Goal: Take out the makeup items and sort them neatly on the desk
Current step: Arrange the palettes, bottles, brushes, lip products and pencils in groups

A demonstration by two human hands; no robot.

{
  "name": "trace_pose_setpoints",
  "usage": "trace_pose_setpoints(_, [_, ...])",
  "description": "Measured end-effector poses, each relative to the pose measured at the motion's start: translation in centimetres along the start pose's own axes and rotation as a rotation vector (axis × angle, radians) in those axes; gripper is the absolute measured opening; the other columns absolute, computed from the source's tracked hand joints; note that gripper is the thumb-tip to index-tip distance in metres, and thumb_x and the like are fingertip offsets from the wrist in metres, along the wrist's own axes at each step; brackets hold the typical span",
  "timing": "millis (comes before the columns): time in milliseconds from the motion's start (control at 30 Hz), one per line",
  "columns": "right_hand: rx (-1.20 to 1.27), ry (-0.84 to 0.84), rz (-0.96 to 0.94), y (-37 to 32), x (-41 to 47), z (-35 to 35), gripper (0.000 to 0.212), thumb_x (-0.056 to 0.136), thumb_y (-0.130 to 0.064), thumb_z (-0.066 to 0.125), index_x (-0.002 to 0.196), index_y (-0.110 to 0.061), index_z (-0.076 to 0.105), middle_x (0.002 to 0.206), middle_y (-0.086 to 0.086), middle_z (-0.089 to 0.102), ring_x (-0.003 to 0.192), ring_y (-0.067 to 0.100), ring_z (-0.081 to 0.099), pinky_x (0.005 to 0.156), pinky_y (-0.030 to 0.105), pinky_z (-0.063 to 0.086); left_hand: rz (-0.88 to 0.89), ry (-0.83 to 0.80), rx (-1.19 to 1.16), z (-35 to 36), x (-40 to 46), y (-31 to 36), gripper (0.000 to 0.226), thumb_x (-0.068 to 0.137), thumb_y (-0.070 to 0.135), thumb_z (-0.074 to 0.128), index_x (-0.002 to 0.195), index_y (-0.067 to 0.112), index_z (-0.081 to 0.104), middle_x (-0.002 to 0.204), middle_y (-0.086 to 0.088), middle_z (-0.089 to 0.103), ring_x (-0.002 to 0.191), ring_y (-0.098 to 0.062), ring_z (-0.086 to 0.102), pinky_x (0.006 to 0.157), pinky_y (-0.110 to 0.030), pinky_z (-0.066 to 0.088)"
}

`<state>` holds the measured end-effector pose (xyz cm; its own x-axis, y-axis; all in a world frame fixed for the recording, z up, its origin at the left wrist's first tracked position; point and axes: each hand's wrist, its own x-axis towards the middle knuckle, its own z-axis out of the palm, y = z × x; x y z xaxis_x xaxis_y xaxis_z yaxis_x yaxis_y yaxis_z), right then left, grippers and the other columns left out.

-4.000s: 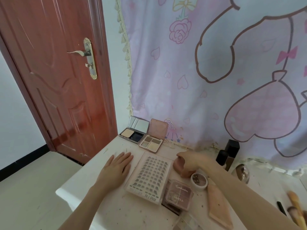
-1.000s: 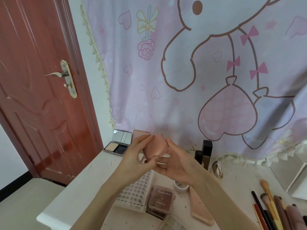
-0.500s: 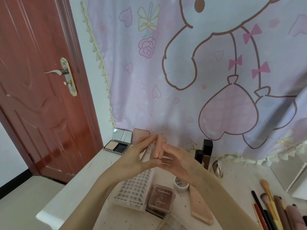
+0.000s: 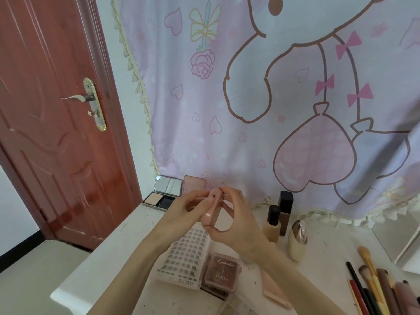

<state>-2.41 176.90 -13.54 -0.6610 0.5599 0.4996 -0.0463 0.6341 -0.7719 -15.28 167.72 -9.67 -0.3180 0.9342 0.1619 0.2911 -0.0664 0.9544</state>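
Both hands, left (image 4: 181, 210) and right (image 4: 236, 214), pinch a pink compact (image 4: 212, 211) (edge-on).

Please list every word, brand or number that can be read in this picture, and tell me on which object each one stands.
"LAMEILA": on the lid of the small reddish-brown palette, lower line.
Script line above it on the same lid: starts like "Eyeshadow", too blurred to be sure.
Characters on the near edge of the false-lash tray: seen upside down, maybe "2128", not certain.
The pink compact held in both hands: no readable text.
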Motion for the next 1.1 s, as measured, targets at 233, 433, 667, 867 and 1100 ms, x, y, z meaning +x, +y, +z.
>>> trace_pose_setpoints(233, [-0.013,0.065,-0.018,-0.2,0.3,0.6,0.07,0.066,-0.025,0.076,0.127,-0.02,0.043,0.123,-0.011,0.041,0.117,0.003,0.044,0.099,0.012,0.037,0.032,0.005,-0.01,-0.2,0.4,-0.1,0.021,0.092,0.033,0.052,0.106,0.038,0.068,0.103,0.007,0.071,0.102,-0.01,0.064,0.098,-0.038,0.047])
trace_pose_setpoints(433, [0.0,0.09,0.005,0.2,0.7,1.1,0.068,0.068,-0.017,0.078,0.126,-0.018,0.043,0.123,-0.008,0.041,0.116,0.001,0.044,0.1,0.015,0.038,0.027,-0.035,0.059,-0.3,1.2,-0.1,0.025,0.095,0.033,0.048,0.1,0.047,0.068,0.1,0.009,0.072,0.102,-0.008,0.064,0.099,-0.037,0.046])
trace_pose_setpoints(667, [0.012,0.115,-0.006,0.8,0.6,1.3,0.072,0.068,-0.021,0.076,0.126,-0.027,0.036,0.126,-0.011,0.037,0.12,-0.001,0.039,0.101,0.009,0.034,0.033,-0.031,0.11,-1.4,1.8,-0.1,0.042,0.094,0.039,0.045,0.09,0.006,0.07,0.071,-0.017,0.062,0.067,-0.012,0.055,0.072,-0.03,0.048])
trace_pose_setpoints(867, [0.003,0.109,0.019,0.9,0.9,1.4,0.07,0.072,-0.024,0.076,0.132,-0.022,0.039,0.129,-0.007,0.037,0.119,0.0,0.041,0.101,0.018,0.04,0.064,-0.111,0.189,-1.0,2.2,0.4,0.029,0.097,0.035,0.04,0.103,0.034,0.069,0.1,-0.03,0.061,0.082,-0.027,0.057,0.092,-0.057,0.041])
trace_pose_setpoints(1100, [0.263,0.088,0.221,0.3,1.4,1.2,0.069,0.071,-0.007,0.078,0.126,-0.034,0.046,0.127,-0.009,0.049,0.106,-0.011,0.053,0.084,0.012,0.048,0.017,-0.079,0.121,-0.6,2.7,0.5,0.03,0.1,0.024,0.035,0.101,0.027,0.065,0.11,-0.02,0.064,0.102,-0.027,0.063,0.091,-0.038,0.052])
